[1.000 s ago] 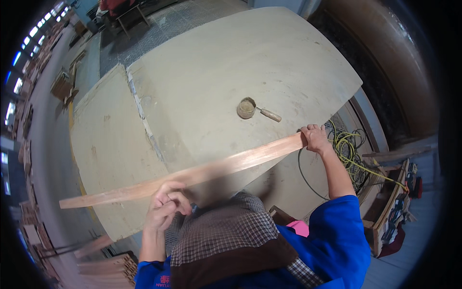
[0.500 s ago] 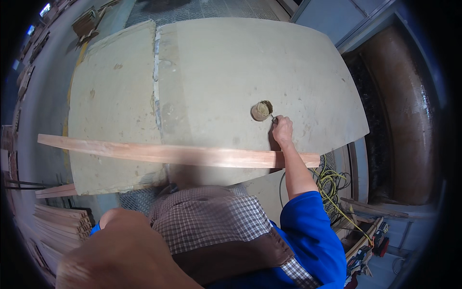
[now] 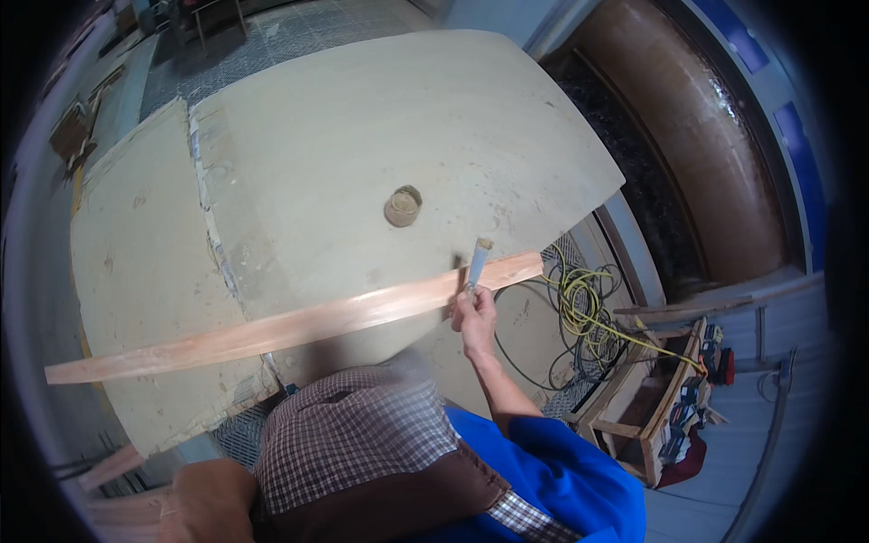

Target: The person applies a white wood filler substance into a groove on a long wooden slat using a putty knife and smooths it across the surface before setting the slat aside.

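In my right hand (image 3: pixel 475 319) is a putty knife (image 3: pixel 477 262), held by its handle in closed fingers. Its blade points away from me, and tan paste clings to the tip. The knife is above the right part of a long, slim, slightly curved wooden strip (image 3: pixel 335 319), which lies across the near side of the table. Farther off stands a small round cup (image 3: pixel 403 208) of tan filler, its inner wall smeared. Only part of my bent left arm (image 3: pixel 213 498) shows at the lower left; the left hand is out of sight.
The pale, stained tabletop (image 3: pixel 317 136) has a rough seam on its left. Yellow and dark cables (image 3: pixel 579 308) lie coiled on the floor at the right, near a wooden rack (image 3: pixel 634 425) with tools. A large brown curved panel (image 3: pixel 688 118) stands beyond.
My right hand has drawn back from the cup toward me, bringing the putty knife over the wooden strip. The view has turned, so the cup and table appear farther left.
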Action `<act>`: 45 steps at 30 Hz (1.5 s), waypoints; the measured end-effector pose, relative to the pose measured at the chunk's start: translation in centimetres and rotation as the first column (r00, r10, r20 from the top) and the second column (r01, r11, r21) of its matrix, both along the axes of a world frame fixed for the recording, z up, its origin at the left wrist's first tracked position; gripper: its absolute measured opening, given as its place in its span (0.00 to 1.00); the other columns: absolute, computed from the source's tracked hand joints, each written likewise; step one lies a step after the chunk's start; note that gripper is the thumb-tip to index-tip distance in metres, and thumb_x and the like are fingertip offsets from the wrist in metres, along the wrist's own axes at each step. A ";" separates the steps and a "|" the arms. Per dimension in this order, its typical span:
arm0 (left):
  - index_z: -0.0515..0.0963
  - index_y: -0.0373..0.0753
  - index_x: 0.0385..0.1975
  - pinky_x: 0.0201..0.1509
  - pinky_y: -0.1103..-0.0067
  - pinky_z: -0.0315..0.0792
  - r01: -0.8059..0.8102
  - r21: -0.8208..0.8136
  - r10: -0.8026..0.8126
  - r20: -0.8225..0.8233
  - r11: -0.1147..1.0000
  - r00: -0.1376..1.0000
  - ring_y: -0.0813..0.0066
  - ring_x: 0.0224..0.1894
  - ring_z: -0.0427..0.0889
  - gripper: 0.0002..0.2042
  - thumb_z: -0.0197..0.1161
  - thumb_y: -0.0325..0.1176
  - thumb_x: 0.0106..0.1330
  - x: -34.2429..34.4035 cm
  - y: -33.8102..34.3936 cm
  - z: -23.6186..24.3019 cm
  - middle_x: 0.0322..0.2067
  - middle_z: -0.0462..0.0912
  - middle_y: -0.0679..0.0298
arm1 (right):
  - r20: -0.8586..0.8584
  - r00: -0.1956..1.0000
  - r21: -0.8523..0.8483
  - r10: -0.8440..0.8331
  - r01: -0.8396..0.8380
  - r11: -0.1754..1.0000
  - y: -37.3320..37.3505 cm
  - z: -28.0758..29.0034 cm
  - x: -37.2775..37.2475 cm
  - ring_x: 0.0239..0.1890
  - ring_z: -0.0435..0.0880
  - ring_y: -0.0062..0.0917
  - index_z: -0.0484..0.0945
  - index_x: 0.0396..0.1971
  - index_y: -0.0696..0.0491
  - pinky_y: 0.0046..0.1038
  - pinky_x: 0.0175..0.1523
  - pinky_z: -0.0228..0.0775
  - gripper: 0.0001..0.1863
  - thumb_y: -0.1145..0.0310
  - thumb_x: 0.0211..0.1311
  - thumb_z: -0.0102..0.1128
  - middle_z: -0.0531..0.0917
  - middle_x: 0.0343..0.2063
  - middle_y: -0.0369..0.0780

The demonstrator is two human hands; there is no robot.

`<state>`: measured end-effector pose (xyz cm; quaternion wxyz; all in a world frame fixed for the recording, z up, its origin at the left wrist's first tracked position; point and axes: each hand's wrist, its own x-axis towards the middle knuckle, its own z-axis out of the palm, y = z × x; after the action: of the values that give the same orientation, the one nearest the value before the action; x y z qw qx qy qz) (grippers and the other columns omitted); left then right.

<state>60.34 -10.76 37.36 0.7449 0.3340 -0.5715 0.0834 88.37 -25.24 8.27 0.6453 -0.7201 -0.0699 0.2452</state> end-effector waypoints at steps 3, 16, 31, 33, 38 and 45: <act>0.77 0.33 0.42 0.25 0.78 0.75 -0.158 0.109 0.160 -0.012 0.982 0.987 0.68 0.24 0.79 0.19 0.45 0.43 0.74 0.4 1.7 -1.7 0.29 0.80 0.53 | 0.344 0.939 -0.134 0.006 0.043 0.990 -0.7 -5.1 -2.1 0.24 0.69 0.17 0.70 0.46 0.55 0.22 0.28 0.64 0.14 0.63 0.66 0.55 0.74 0.28 0.33; 0.69 0.37 0.57 0.67 0.63 0.54 0.336 0.804 0.777 0.578 -0.491 -0.248 0.51 0.61 0.65 0.40 0.78 0.34 0.37 -6.7 10.6 -27.8 0.53 0.73 0.51 | -0.074 0.991 0.131 0.112 -0.102 0.986 0.7 -0.1 2.5 0.24 0.72 0.13 0.77 0.46 0.58 0.17 0.29 0.67 0.12 0.74 0.64 0.53 0.78 0.26 0.33; 0.69 0.33 0.53 0.62 0.59 0.58 0.053 0.620 0.530 0.708 -0.782 -0.466 0.50 0.54 0.68 0.27 0.61 0.29 0.49 -8.3 7.9 -33.0 0.47 0.72 0.50 | 0.665 0.586 -0.703 0.463 0.283 0.652 -8.3 0.9 7.2 0.31 0.77 0.35 0.79 0.54 0.38 0.36 0.38 0.71 0.24 0.73 0.55 0.59 0.76 0.23 0.40; 0.69 0.33 0.53 0.62 0.59 0.57 0.073 0.618 0.526 0.720 -0.783 -0.453 0.50 0.54 0.68 0.27 0.61 0.29 0.49 -8.2 8.0 -32.9 0.48 0.71 0.51 | 0.678 0.555 -0.705 0.483 0.302 0.642 -7.8 0.2 7.3 0.31 0.75 0.36 0.79 0.54 0.37 0.37 0.37 0.70 0.25 0.74 0.56 0.58 0.73 0.22 0.40; 0.68 0.36 0.55 0.67 0.56 0.51 0.080 0.654 0.556 0.696 -0.753 -0.455 0.52 0.57 0.66 0.27 0.60 0.29 0.50 -8.6 8.0 -33.1 0.50 0.70 0.52 | 0.691 0.558 -0.695 0.460 0.338 0.634 -5.5 -0.1 7.6 0.33 0.74 0.38 0.78 0.55 0.35 0.39 0.38 0.68 0.23 0.71 0.60 0.51 0.73 0.24 0.42; 0.69 0.36 0.54 0.67 0.55 0.51 0.129 0.643 0.531 0.715 -0.755 -0.454 0.53 0.57 0.67 0.26 0.60 0.29 0.51 -8.3 7.8 -33.1 0.51 0.71 0.53 | 0.603 0.560 -0.793 0.569 0.341 0.505 -5.3 1.3 7.4 0.36 0.76 0.44 0.78 0.55 0.41 0.43 0.39 0.70 0.23 0.68 0.63 0.41 0.75 0.29 0.49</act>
<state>52.02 -2.99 4.28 0.0464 0.8975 0.3906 0.1993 95.73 -30.54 9.56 0.0682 -0.9535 -0.2852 -0.0689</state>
